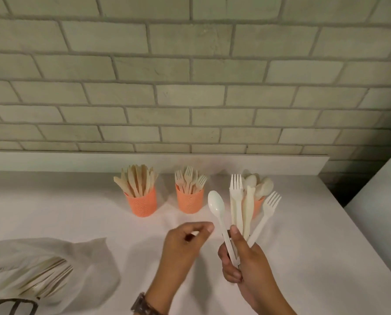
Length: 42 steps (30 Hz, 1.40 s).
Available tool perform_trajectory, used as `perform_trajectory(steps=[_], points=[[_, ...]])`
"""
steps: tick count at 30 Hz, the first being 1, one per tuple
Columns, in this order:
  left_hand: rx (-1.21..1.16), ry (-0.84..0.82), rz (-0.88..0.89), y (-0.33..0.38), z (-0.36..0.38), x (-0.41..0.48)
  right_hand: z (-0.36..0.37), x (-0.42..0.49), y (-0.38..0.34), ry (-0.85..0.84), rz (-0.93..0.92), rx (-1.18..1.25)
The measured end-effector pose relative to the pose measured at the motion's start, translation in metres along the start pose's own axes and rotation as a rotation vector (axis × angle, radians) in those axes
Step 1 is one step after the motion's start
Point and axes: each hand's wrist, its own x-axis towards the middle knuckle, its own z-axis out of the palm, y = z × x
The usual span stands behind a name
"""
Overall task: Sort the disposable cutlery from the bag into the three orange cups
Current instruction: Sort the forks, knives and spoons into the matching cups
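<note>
White counter holds three orange cups and a bag.

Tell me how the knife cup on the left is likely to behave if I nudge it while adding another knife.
Probably tippy: the knives stand well above the rim of the orange cup and fan outward, so weight sits high. It likely slides easily too, looking like light plastic on a smooth white table.
</note>
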Motion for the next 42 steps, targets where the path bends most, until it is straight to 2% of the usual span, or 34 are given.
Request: perform_trajectory(steps=[2, 7, 11, 15, 20, 24, 26, 28, 30, 33, 36, 38, 42], points=[[-0.030, -0.050, 0.007, 0.000, 0.008, -0.009, 0.000, -0.003, 0.000, -0.010, -0.006, -0.014], [-0.098, -0.031, -0.030, 0.003, 0.013, -0.012, -0.004, -0.007, 0.004, -0.007, -0.043, -0.118], [-0.207, 0.018, -0.072, 0.011, 0.012, -0.004, -0.017, -0.004, 0.006, 0.180, -0.102, -0.192], [-0.232, 0.121, 0.049, 0.031, 0.021, 0.038, -0.045, -0.006, 0.002, 0.371, -0.145, -0.165], [-0.028, 0.139, 0.234, 0.032, 0.075, 0.099, -0.066, -0.009, -0.008, 0.423, -0.120, -0.114], [0.219, 0.092, 0.212, 0.007, 0.115, 0.133, -0.074, -0.011, -0.016, 0.388, -0.106, -0.017], [0.367, -0.001, 0.168, -0.008, 0.126, 0.142, -0.078, -0.011, -0.020, 0.378, -0.111, 0.018], [0.453, -0.093, 0.121, -0.022, 0.131, 0.148, -0.082, -0.012, -0.023, 0.369, -0.115, 0.050], [0.479, -0.116, 0.100, -0.030, 0.132, 0.153, -0.085, -0.014, -0.026, 0.347, -0.119, 0.085], [0.406, -0.094, 0.069, -0.029, 0.127, 0.145, -0.085, -0.013, -0.028, 0.317, -0.113, 0.102], [0.348, 0.009, 0.113, -0.017, 0.113, 0.120, -0.080, -0.011, -0.028, 0.307, -0.123, 0.069], [0.225, 0.065, 0.152, -0.003, 0.101, 0.092, -0.074, -0.011, -0.027, 0.306, -0.139, 0.026], [0.022, -0.030, 0.218, 0.017, 0.082, 0.030, -0.060, -0.009, -0.023, 0.285, -0.181, -0.070]])
